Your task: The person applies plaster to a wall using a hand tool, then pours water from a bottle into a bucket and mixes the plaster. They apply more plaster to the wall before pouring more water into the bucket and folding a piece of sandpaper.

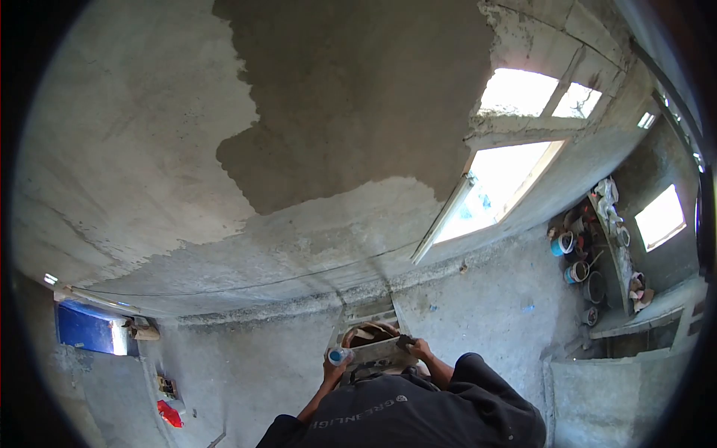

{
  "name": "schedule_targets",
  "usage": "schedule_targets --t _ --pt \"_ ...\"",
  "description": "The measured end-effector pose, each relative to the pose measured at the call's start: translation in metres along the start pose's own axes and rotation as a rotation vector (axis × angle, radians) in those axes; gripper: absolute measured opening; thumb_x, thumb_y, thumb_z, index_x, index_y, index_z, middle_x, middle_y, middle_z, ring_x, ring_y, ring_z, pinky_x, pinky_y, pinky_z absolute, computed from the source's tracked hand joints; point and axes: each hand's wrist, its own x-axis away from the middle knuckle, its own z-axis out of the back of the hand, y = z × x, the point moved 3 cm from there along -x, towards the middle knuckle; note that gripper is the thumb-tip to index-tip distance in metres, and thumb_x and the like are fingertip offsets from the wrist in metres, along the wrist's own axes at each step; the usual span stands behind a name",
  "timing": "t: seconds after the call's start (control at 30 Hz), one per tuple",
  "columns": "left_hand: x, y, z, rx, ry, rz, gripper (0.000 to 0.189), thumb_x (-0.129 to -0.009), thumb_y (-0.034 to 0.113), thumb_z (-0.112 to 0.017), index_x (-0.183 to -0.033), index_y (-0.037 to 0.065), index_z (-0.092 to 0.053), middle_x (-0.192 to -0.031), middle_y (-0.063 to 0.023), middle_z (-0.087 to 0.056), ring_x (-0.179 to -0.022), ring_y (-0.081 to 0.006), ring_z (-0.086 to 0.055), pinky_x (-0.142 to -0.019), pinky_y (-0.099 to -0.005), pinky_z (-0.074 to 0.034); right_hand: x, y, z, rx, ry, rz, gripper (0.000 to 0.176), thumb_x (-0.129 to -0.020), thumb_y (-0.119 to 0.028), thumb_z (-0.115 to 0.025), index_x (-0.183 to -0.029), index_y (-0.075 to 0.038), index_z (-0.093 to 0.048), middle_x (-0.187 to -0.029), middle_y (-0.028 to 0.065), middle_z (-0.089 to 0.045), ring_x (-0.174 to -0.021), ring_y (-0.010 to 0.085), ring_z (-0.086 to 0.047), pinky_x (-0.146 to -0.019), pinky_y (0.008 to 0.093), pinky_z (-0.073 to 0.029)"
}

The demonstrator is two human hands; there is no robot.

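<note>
My left hand (333, 371) is closed around a clear plastic bottle with a blue cap (340, 357), low in the middle of the view. To its right, my right hand (421, 349) grips a small dark block (405, 340), its kind too small to make out. Between the two hands is a pale board (376, 353), with a brown curved rim (388, 326) just beyond it. A ladder-like frame (360, 316) reaches from there toward the foot of the wall. Ahead rises a plastered wall (149, 149) with a large darker, damp-looking patch (358, 89).
A bright doorway (497, 190) opens in the wall at the right, below window openings (519, 92). Several buckets (576, 272) stand along the far right side. On the concrete floor (478, 306) at the left lies a red item (169, 413). A blue panel (86, 326) shows at far left.
</note>
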Motion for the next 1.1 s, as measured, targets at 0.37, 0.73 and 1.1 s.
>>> schedule_targets --t 0.37,0.73,1.1 --pt "-0.001 0.011 0.005 -0.054 -0.01 -0.03 0.057 -0.07 0.041 -0.076 -0.105 0.004 -0.052 -0.095 -0.0108 -0.063 -0.089 -0.022 -0.061 -0.076 -0.0336 -0.046 0.007 -0.02 0.013 0.026 -0.049 -0.011 0.032 -0.074 -0.028 -0.061 -0.097 -0.006 -0.065 -0.088 0.0218 -0.064 -0.088 0.0342 -0.063 -0.074 0.0394 -0.049" --pt "-0.002 0.002 0.0 0.077 0.03 -0.071 0.048 -0.068 0.034 -0.079 -0.099 0.006 -0.056 -0.09 -0.009 -0.063 -0.08 -0.0192 -0.062 -0.068 -0.0332 -0.048 -0.008 -0.024 0.016 0.153 -0.125 0.004 0.037 -0.073 -0.033 -0.06 -0.099 -0.007 -0.066 -0.091 0.0193 -0.065 -0.086 0.0314 -0.064 -0.074 0.0379 -0.049" --pt "-0.003 0.002 0.0 0.148 0.013 -0.128 0.047 -0.068 0.032 -0.079 -0.099 0.006 -0.056 -0.093 -0.01 -0.063 -0.086 -0.0234 -0.061 -0.073 -0.0367 -0.048 -0.026 -0.026 0.016 0.279 -0.137 0.062 0.04 -0.071 -0.038 -0.06 -0.098 -0.01 -0.067 -0.095 0.0177 -0.065 -0.091 0.0321 -0.062 -0.077 0.0381 -0.049"
